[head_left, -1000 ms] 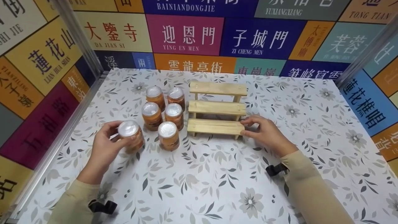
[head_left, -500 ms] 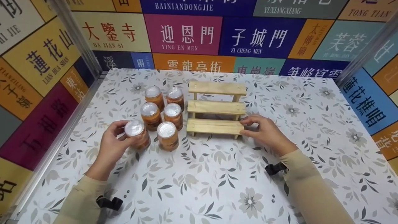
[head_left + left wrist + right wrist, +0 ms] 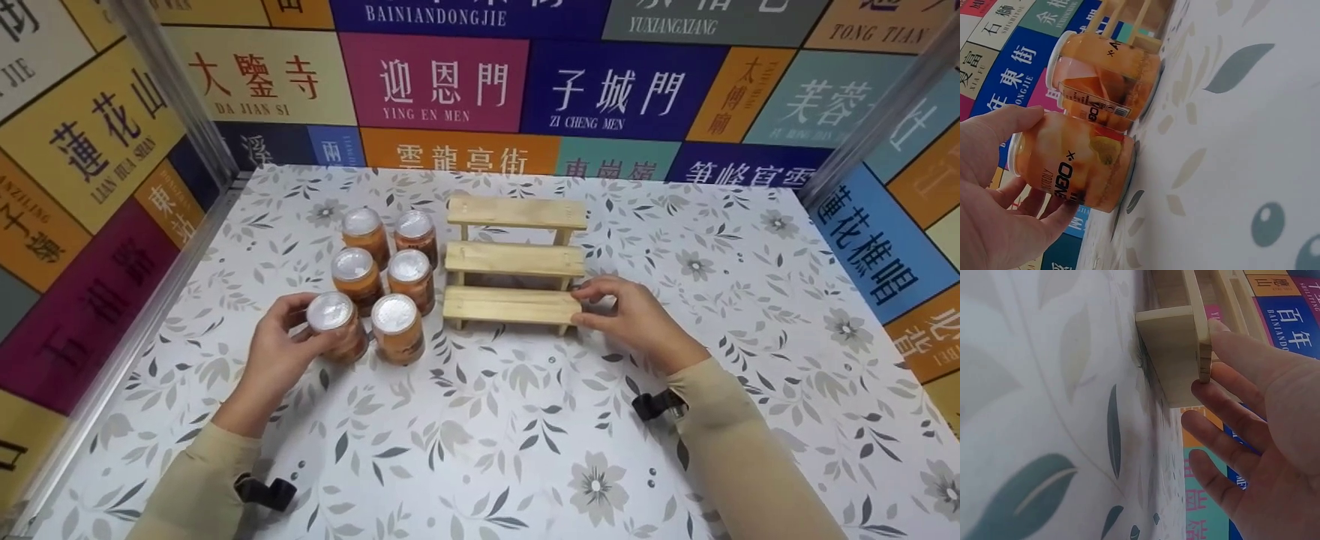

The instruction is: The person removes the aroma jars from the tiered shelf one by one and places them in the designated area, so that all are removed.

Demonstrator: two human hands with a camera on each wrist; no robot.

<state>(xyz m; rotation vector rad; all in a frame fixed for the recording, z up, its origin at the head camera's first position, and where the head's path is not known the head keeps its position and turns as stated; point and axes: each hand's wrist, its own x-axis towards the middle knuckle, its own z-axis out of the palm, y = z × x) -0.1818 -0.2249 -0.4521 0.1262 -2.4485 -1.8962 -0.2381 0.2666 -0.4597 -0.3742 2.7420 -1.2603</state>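
Note:
My left hand [image 3: 279, 356] grips an orange can [image 3: 332, 313] with a silvery lid, fingers and thumb round its side. The can stands upright, its base at the tabletop, with printed lettering on it in the left wrist view. Close on its right is a matching can [image 3: 397, 330], and several more stand in pairs behind. To the right of the cans is a three-tier wooden display stand [image 3: 514, 259] with bare steps. My right hand [image 3: 634, 319] pinches the right end of its lowest step [image 3: 1203, 354] between thumb and index finger; the other fingers are free.
The table [image 3: 480, 450] wears a white cover with grey leaves and flowers. Coloured panels with lettering [image 3: 435, 86] rise behind it and at both sides. A black strap piece [image 3: 266, 491] sits at the left sleeve, another [image 3: 656, 405] at the right.
My left hand has moved the can rightward, closer to the front can beside it. My right hand keeps its place on the stand. The whole head view has shifted slightly.

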